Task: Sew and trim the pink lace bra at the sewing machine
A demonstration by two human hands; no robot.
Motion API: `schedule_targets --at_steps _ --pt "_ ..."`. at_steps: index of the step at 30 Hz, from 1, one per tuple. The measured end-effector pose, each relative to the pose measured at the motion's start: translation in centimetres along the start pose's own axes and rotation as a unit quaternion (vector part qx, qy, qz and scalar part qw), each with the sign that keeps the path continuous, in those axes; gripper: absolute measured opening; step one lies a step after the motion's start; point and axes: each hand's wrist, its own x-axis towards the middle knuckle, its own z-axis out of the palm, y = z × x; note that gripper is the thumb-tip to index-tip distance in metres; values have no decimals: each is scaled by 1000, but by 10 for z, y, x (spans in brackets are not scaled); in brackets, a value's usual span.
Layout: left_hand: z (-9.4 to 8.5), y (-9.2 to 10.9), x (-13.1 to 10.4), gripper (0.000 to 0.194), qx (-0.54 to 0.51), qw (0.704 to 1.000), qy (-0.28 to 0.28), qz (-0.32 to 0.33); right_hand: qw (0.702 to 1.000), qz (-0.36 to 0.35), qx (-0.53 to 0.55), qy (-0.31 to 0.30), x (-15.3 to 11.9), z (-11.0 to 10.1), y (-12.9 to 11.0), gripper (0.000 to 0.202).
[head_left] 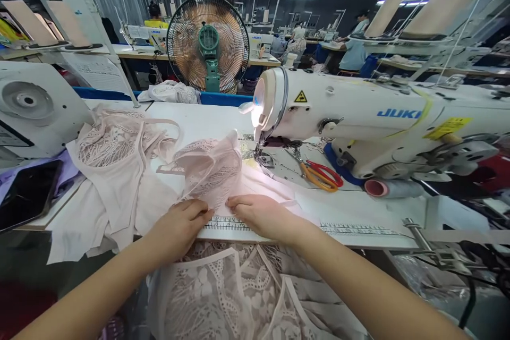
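Note:
A pale pink lace bra (213,170) lies on the white sewing table, one moulded cup standing up left of the needle. At its near edge my left hand (179,228) is closed, with fingertips pinching the fabric. My right hand (261,217) pinches the same edge a little to the right, its fingers pressed together. Pink cloth runs from the cup toward the presser foot (261,155) of a white JUKI sewing machine (350,103). Both thumbs are mostly hidden. Beneath the hands, a printed ruler strip (354,229) follows the table's front edge.
More pink lace bras (107,164) are heaped at left, beside a black phone (30,191). Orange-and-red-handled scissors (321,175) and a grey thread spool (394,188) lie right. Lace pieces (207,297) hang below the table edge. A large fan (207,42) stands behind.

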Motion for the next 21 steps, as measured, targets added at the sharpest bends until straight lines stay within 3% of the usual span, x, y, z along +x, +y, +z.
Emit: schedule_targets --at_steps 10,16,21 --pt "-16 5 6 38 18 997 -69 21 1000 -9 2 10 -1 -6 0 26" --pt "-18 3 3 42 18 995 -94 17 999 -9 -10 42 1 -4 -14 24" --pt "-16 3 2 45 27 995 -99 8 993 -68 -53 82 6 3 -24 23"
